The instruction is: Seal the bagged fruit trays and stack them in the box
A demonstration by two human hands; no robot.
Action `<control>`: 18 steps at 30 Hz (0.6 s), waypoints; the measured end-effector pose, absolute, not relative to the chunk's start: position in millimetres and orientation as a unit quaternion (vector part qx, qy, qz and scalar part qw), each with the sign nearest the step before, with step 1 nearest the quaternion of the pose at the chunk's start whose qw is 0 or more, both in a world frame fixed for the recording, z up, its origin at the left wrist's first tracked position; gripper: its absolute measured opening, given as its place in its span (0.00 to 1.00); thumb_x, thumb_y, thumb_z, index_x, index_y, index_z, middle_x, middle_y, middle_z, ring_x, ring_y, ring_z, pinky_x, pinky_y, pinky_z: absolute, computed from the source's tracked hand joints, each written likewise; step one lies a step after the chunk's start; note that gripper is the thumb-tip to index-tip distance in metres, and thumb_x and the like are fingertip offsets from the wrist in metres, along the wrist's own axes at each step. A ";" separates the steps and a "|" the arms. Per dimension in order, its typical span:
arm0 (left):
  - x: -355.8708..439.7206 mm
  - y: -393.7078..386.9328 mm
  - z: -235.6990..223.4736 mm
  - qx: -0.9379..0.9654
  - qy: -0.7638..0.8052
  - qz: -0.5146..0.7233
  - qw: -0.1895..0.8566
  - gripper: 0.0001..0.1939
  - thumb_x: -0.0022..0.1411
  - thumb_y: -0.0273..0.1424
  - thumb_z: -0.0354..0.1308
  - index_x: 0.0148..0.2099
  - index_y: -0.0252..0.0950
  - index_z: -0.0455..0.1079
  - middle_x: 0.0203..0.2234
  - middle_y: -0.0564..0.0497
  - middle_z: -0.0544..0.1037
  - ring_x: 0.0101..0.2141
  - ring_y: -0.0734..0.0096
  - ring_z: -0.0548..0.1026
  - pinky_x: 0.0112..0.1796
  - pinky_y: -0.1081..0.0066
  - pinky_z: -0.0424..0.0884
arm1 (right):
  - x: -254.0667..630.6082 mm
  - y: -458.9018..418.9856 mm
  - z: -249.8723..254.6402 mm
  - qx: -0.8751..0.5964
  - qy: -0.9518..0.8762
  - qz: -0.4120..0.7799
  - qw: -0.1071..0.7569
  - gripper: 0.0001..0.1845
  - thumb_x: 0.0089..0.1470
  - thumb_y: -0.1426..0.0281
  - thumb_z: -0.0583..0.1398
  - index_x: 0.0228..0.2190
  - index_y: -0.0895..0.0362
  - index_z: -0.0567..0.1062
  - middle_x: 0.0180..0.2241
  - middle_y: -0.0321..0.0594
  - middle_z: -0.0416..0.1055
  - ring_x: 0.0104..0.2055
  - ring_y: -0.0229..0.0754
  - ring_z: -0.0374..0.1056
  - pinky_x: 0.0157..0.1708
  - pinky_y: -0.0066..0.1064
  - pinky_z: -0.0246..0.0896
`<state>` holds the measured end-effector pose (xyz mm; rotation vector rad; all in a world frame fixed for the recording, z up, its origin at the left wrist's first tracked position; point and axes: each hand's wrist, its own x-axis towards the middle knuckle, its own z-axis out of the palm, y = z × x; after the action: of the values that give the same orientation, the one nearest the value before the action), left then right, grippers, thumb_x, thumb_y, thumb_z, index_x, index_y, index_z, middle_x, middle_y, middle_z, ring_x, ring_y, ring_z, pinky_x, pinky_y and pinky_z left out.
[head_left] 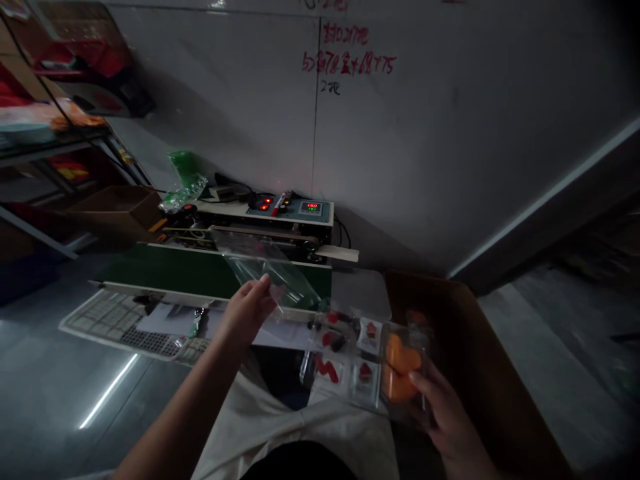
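Observation:
My left hand (pixel 251 307) pinches the edge of a clear plastic bag (pixel 270 267), which hangs slanted over the green conveyor belt. In my right hand (pixel 440 400) is a clear plastic compartment tray (pixel 350 363), gripped by its right end above my lap. Two orange pieces (pixel 400 367) lie in the tray's right compartment; small red and dark pieces (pixel 327 370) fill the others. The bag and the tray are apart. Behind the bag stands a belt sealing machine (pixel 290 210) with red lit switches and a number display. My right fingers are partly hidden behind the tray.
The green conveyor belt (pixel 175 270) runs across in front of me. A white plastic basket (pixel 110 323) sits below it at left. An open cardboard box (pixel 490 373) stands at right, another box (pixel 117 210) at far left. Behind the machine rises a wall (pixel 410 147) with red writing.

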<state>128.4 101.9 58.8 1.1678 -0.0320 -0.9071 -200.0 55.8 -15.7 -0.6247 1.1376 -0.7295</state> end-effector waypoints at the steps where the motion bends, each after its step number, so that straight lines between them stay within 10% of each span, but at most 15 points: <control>1: 127.7 100.3 57.4 0.527 -0.010 -0.415 0.742 0.08 0.60 0.25 0.61 0.28 0.33 0.68 0.20 0.54 0.74 0.23 0.75 0.77 0.26 0.79 0.74 | -201.9 55.9 -12.3 -0.279 0.527 -0.323 0.735 0.31 0.29 0.60 0.74 0.41 0.47 0.78 0.40 0.37 0.77 0.36 0.45 0.73 0.24 0.26 0.66; 12: 118.5 102.2 69.4 0.504 0.024 -0.554 0.663 0.18 0.69 0.39 0.48 0.34 0.33 0.72 0.31 0.43 0.81 0.35 0.61 0.81 0.34 0.66 0.79 | -162.8 58.1 -11.0 -0.331 0.444 -0.309 0.773 0.26 0.39 0.56 0.71 0.40 0.53 0.76 0.23 0.32 0.72 0.15 0.29 0.55 0.12 0.20 0.44; 18: 107.7 111.1 62.9 0.537 -0.058 -0.499 0.678 0.08 0.64 0.29 0.56 0.42 0.31 0.74 0.36 0.42 0.82 0.38 0.65 0.80 0.38 0.72 0.76 | -158.8 63.4 -8.5 -0.298 0.479 -0.314 0.764 0.29 0.36 0.57 0.72 0.42 0.50 0.76 0.35 0.34 0.77 0.29 0.36 0.70 0.21 0.20 0.60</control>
<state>107.7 111.1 62.9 1.2072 -0.1300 -1.1214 -158.8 63.4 -8.5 -0.6472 1.0406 -0.6822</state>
